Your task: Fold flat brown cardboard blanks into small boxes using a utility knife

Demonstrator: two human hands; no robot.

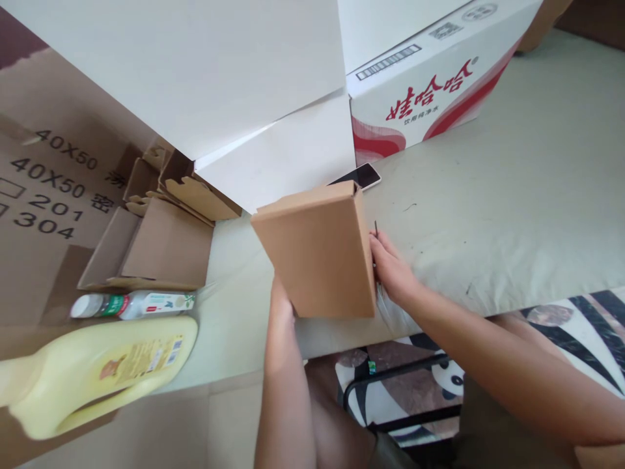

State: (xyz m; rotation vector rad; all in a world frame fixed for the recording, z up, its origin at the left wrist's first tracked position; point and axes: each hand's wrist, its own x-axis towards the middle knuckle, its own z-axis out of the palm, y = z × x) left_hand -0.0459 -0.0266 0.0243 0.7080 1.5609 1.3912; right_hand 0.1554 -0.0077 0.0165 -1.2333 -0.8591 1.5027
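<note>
A plain brown cardboard box stands tilted in front of me over the pale covered surface. My left hand is at its lower left edge and grips it, the fingers hidden behind the box. Close against the right side of the box is my right hand, its fingers closed around a thin dark object. Only a narrow tip of that object shows above the fingers, so its kind cannot be made out. Something clear and thin, like plastic film, hangs below the right hand.
Behind the box lies a phone, partly covered. A white and red carton stands at the back. On the left are folded brown boxes, a small white bottle and a yellow jug lying down.
</note>
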